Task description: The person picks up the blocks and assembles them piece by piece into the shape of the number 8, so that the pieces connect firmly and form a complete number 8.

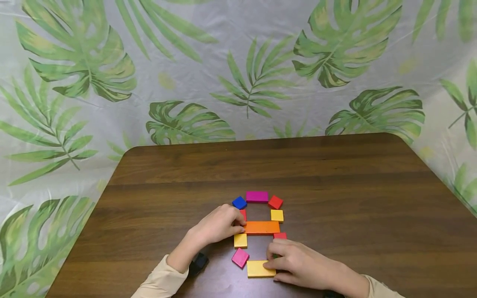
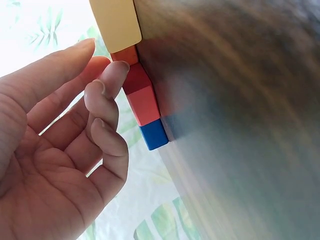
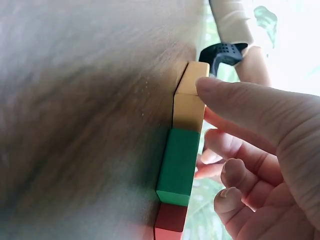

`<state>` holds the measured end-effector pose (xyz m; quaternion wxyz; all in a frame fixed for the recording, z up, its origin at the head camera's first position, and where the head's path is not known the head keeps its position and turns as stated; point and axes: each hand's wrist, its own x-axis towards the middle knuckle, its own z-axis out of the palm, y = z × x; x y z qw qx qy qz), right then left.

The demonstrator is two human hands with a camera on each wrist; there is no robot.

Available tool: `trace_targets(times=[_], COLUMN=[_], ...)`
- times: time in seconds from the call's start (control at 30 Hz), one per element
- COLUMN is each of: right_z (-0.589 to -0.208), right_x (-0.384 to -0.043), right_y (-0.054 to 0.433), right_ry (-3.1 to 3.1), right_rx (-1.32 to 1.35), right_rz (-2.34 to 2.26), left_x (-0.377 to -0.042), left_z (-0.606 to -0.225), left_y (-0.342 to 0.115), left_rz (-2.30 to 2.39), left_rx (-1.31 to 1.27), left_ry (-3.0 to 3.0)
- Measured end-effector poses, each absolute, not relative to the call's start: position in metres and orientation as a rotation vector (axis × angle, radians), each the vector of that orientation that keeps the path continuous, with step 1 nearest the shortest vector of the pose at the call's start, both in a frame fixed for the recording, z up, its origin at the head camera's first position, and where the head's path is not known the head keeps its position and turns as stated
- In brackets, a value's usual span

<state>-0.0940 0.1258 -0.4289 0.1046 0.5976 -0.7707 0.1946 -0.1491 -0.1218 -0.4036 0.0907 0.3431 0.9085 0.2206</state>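
Note:
Flat coloured blocks form an outline on the table [image 1: 149, 207]. My left hand [image 1: 221, 223] touches the left end of the long orange block [image 1: 262, 227], with fingers loosely bent. A red block [image 2: 142, 102] beside those fingertips is partly hidden in the head view. Below the fingers is a small yellow block [image 1: 240, 241]. My right hand [image 1: 298, 263] rests fingertips on the long yellow block [image 1: 257, 270], its thumb touching the corner. That hand mostly covers a green block [image 3: 178, 160] in the head view. Another red block [image 1: 280, 236] sits just above the hand.
At the outline's top lie a blue block [image 1: 239, 203], a purple block [image 1: 257, 197] and a red block [image 1: 275, 202]. A small yellow block [image 1: 277, 215] is on the right side, a pink block [image 1: 240, 258] lower left. Behind the table hangs a leaf-patterned curtain [image 1: 261, 25].

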Motion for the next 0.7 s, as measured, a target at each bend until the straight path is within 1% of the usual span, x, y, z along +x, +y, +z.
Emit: trace_targets(times=[0.57,0.7], right_z=[-0.4289,-0.4235], right_x=[-0.0916,-0.0938], right_y=[0.1249,0.1282], right_ry=[-2.281,-2.355], right_rx=[1.733,1.723], right_rz=[0.563,0.648], left_x=[-0.1482,-0.1464], left_z=[-0.405,-0.4054], left_y=[-0.1244,-0.1267], left_rz=[0.621,0.578], left_rx=[1.06,1.082], left_ry=[2.714,2.73])
